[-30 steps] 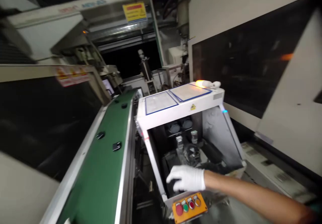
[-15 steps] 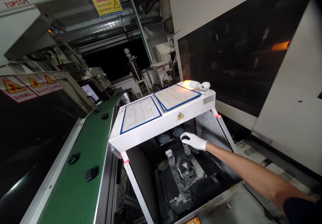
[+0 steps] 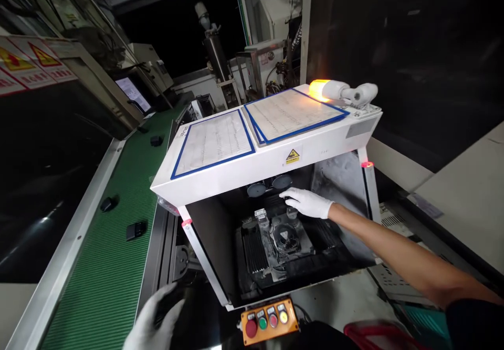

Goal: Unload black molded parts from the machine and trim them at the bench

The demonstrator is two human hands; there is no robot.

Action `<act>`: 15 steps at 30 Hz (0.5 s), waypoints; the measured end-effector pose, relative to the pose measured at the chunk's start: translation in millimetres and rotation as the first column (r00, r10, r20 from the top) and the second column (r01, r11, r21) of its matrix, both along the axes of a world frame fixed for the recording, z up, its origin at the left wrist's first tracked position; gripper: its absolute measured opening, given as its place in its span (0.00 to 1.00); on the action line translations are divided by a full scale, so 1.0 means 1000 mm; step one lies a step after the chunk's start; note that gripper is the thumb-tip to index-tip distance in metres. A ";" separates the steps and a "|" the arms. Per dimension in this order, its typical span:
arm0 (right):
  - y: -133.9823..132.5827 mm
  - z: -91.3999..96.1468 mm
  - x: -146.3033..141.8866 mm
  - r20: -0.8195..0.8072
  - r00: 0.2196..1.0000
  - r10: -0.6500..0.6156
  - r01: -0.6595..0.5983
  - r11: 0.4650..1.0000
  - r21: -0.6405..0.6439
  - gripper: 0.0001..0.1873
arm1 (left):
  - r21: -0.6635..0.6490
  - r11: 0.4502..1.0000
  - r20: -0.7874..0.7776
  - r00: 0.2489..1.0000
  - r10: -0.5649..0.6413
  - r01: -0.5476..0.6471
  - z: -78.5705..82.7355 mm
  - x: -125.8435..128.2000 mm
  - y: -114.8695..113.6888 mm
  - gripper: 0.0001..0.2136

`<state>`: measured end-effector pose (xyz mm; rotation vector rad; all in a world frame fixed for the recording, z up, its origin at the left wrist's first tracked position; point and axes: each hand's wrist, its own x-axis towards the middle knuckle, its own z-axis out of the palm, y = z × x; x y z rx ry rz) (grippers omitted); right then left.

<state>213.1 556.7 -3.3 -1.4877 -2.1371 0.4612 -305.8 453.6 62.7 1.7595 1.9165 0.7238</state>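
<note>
Just beneath right grip (image 3: 309,203); grey post (image 3: 292,213)

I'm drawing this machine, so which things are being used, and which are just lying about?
Probably the job:
right hand inside the white cabinet
left hand
black pieces on the green belt

Probably just there:
blue-edged sheets on top
glowing lamp

Your right hand (image 3: 307,202) is inside the housing (image 3: 220,179), at the right post (image 3: 292,213); left post (image 3: 261,218) to its left, discs (image 3: 256,190) beyond, leftward. On the housing above that hand: sheets (image 3: 214,142), lamp (image 3: 334,89) farther right. Your left hand (image 3: 147,321): conveyor (image 3: 94,266) to its left, parts (image 3: 136,230) on it farther forward; button box (image 3: 262,334) to its right.
</note>
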 end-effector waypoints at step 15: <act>-0.010 0.014 -0.026 0.526 0.841 -0.127 0.145 0.989 0.008 0.18 | -0.071 0.827 -0.472 0.712 -0.520 0.557 -0.010 0.213 0.113 0.17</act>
